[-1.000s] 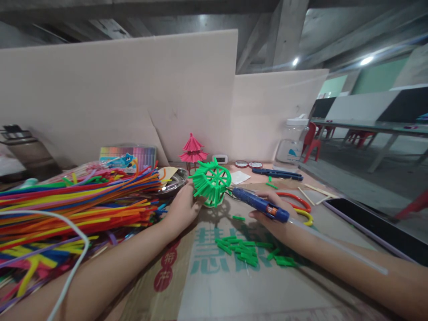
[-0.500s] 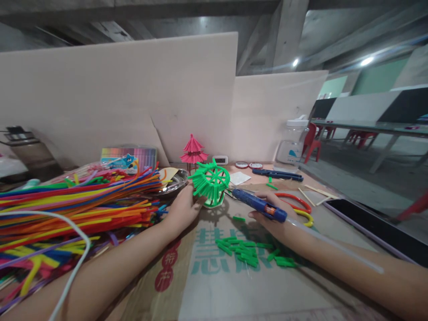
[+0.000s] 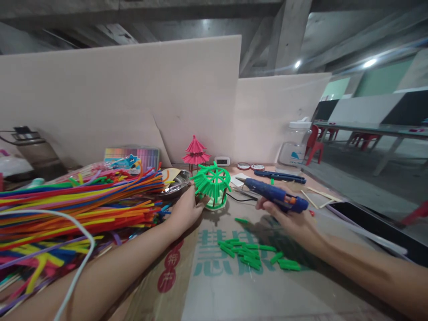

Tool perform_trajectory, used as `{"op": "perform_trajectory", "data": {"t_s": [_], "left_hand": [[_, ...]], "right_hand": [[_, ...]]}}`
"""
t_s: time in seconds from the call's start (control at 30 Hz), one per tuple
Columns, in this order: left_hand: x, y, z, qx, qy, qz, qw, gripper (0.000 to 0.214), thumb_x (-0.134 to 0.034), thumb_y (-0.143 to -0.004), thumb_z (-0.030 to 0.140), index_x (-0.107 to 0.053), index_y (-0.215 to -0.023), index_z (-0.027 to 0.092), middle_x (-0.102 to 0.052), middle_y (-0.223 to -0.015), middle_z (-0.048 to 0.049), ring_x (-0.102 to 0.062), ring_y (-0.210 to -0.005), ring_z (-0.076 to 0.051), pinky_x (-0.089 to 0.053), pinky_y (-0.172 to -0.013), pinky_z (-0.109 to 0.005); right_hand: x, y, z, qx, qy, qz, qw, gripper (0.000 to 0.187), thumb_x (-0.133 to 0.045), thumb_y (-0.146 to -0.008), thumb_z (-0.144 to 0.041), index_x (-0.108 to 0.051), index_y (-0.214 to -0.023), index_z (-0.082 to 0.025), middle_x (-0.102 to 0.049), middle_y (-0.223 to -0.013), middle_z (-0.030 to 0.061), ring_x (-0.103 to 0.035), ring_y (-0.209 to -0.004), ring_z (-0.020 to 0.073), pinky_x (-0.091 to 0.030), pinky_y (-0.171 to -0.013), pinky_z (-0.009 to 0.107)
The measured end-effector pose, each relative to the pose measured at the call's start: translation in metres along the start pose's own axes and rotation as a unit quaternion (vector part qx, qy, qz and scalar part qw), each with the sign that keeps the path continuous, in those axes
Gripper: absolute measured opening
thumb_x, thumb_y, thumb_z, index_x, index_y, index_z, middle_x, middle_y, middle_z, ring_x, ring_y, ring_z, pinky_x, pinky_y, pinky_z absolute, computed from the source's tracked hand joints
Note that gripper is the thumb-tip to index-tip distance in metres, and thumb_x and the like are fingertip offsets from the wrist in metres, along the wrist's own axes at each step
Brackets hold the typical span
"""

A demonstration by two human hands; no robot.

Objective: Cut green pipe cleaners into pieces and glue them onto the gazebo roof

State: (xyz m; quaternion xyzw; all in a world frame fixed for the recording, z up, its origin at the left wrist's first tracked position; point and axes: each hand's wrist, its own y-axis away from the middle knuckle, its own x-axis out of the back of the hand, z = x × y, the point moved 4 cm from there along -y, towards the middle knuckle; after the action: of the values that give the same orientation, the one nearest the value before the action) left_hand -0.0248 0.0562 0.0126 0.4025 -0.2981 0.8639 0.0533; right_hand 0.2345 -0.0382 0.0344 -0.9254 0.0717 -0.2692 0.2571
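My left hand (image 3: pixel 184 209) holds the left side of a small green pavilion model (image 3: pixel 211 186) made of pipe-cleaner pieces, standing on a flattened cardboard sheet (image 3: pixel 234 285). My right hand (image 3: pixel 288 217) grips a blue hot glue gun (image 3: pixel 274 195), lifted a little off the table, its nozzle pointing left and a short gap away from the model. A clear glue stick trails back from the gun. Several short green cut pieces (image 3: pixel 254 255) lie on the cardboard in front of my hands.
A big pile of coloured pipe cleaners (image 3: pixel 73 209) fills the left. Behind stand a pink paper pavilion (image 3: pixel 195 154), a marker box (image 3: pixel 131 158), a metal dish (image 3: pixel 175 183) and a plastic jar (image 3: pixel 294 145). A dark tablet (image 3: pixel 377 225) lies at right. White boards wall the back.
My right hand has lifted the glue gun and drawn it right, away from the green model. The left hand stays on the model, now more upright. The view shifted slightly.
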Motion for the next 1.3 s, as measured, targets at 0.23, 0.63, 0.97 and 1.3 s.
{"op": "perform_trajectory", "data": {"t_s": [0.23,0.63,0.97,1.3], "left_hand": [[-0.003,0.0,-0.002,-0.011,0.037,-0.022,0.999,0.05,-0.049,-0.089,0.041,-0.042,-0.133,0.019,-0.058,-0.129,-0.012,-0.058,-0.117,-0.028,-0.045,-0.1,-0.043],[-0.003,0.0,-0.007,0.011,0.048,-0.008,0.999,0.048,-0.056,-0.083,0.037,-0.05,-0.126,0.018,-0.064,-0.121,-0.0119,-0.06,-0.112,-0.029,-0.046,-0.097,-0.043],[-0.003,0.0,-0.006,0.007,0.026,-0.004,1.0,0.048,-0.055,-0.083,0.04,-0.049,-0.126,0.018,-0.064,-0.122,-0.0119,-0.06,-0.112,-0.03,-0.047,-0.095,-0.042],[-0.002,-0.002,0.001,-0.014,0.018,-0.02,1.0,0.049,-0.049,-0.088,0.043,-0.045,-0.129,0.017,-0.062,-0.124,-0.0119,-0.058,-0.114,-0.028,-0.043,-0.1,-0.043]], "right_hand": [[0.021,-0.073,0.019,-0.061,0.002,0.038,0.997,0.04,-0.045,-0.089,-0.053,-0.066,-0.081,-0.019,-0.071,-0.089,0.0068,-0.065,-0.088,0.0199,-0.048,-0.083,0.031],[-0.008,-0.143,0.132,-0.156,0.184,-0.073,0.968,0.028,-0.066,-0.079,-0.039,-0.071,-0.086,-0.012,-0.071,-0.074,0.0058,-0.064,-0.07,0.0185,-0.046,-0.06,0.024],[0.003,-0.13,0.108,-0.086,0.299,-0.094,0.946,0.03,-0.069,-0.077,-0.034,-0.069,-0.098,-0.013,-0.073,-0.094,0.0128,-0.066,-0.085,0.0249,-0.046,-0.074,0.029],[0.009,-0.055,0.028,-0.006,0.268,-0.182,0.946,0.021,-0.051,-0.087,-0.032,-0.069,-0.086,-0.021,-0.072,-0.086,0.0037,-0.064,-0.077,0.0186,-0.043,-0.066,0.026]]}}
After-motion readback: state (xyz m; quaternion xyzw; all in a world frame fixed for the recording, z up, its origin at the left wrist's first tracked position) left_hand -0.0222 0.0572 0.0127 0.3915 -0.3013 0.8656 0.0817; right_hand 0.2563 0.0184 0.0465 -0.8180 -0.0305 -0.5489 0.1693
